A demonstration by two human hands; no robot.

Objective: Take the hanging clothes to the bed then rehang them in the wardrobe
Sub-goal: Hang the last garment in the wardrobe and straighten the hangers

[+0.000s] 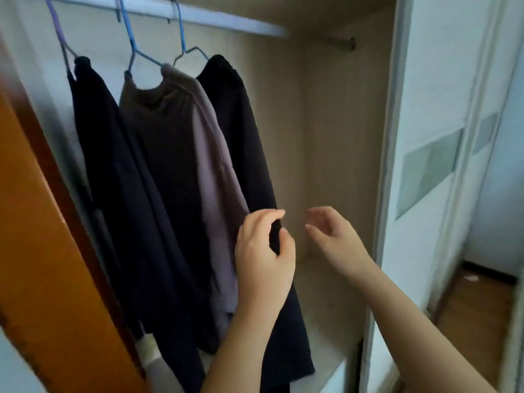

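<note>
Three garments hang on hangers from the rail (pixel 204 16) in the upper left of the frame: a navy one (pixel 113 165), a mauve one (pixel 175 143) and a black one (pixel 241 131) furthest right. At centre, the left hand (pixel 263 251) pinches the black garment's right edge, fingers (pixel 269 215) curled over it and thumb pressing from the other side. Just to its right, the right hand (pixel 334 239) hovers with fingers loosely spread, holding nothing, in front of the wardrobe's bare back wall (pixel 326 131).
</note>
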